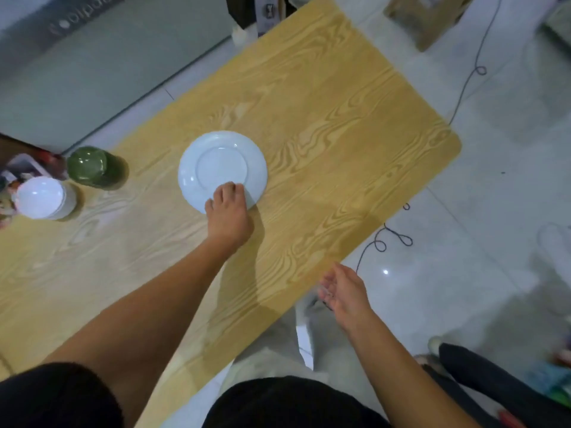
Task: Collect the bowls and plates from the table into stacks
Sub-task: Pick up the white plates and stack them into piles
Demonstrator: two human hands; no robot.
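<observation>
Plate (216,162) is lying central on the table (340,118); nearest, the right hand (346,291) is hanging open, fingers relaxed; the left hand (228,217) is curling fingers over its near rim. Best lifting it level, heading left toward the white bowls (43,197).

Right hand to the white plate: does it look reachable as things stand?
Probably yes. Only bare table lies between the right hand and the white plate; the left hand grips just its near rim, leaving the right side free.

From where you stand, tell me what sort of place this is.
Likely an office or workroom: a wood-grain table on glossy floor tiles, a loose cable across them, a frosted glass partition.
</observation>
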